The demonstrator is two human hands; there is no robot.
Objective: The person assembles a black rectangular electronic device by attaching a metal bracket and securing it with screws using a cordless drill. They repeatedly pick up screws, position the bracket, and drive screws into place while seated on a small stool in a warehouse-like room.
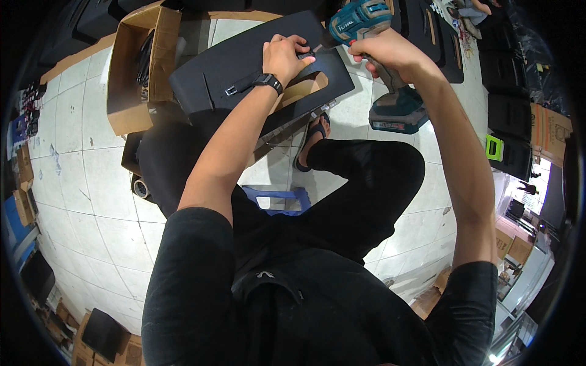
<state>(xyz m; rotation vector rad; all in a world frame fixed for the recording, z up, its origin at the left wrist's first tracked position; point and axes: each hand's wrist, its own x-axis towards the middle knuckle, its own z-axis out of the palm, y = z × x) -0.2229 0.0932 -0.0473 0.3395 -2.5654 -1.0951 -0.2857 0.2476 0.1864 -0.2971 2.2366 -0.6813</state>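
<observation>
A flat black panel (244, 67) with an oblong cut-out rests across my knees, tilted. My left hand (284, 56), with a black watch on the wrist, presses down on the panel near the cut-out and pinches a small black part there. My right hand (384, 52) grips a teal and black cordless drill (372, 36). The drill's tip points at the spot right beside my left fingers. Its battery base hangs below my right forearm.
An open cardboard box (137, 73) with dark parts stands at the left on the tiled floor. A blue plastic stool (278, 199) is under me. More black panels (439, 36) lie at the top right. Boxes line the left and right edges.
</observation>
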